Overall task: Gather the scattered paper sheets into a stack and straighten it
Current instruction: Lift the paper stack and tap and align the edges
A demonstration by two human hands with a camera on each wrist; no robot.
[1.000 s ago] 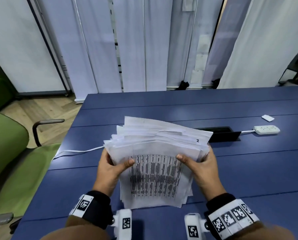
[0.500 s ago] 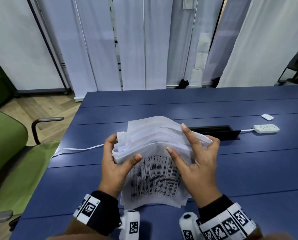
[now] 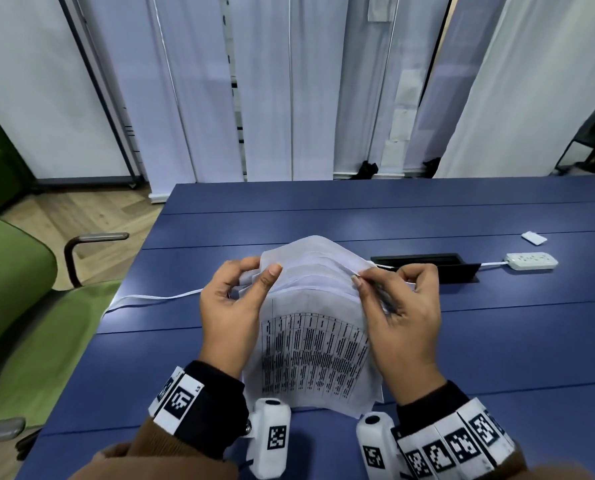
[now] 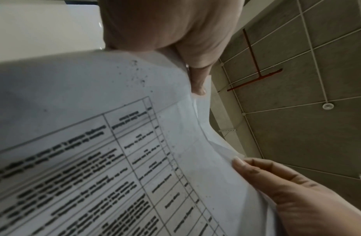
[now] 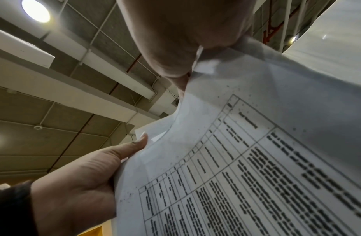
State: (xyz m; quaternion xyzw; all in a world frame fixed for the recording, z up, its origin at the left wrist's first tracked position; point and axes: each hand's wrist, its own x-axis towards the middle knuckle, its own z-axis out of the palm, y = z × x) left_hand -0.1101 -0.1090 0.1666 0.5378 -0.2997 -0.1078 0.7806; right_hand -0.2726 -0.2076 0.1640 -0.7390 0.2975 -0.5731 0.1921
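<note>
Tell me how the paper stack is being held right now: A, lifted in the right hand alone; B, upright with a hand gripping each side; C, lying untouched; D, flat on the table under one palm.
B: the paper stack stands on the blue table, left hand and right hand gripping its sides.

Both my hands slid up from the sides of the white printed paper stack (image 3: pixel 315 327) to its top corners; top edge now bows upward.
</note>
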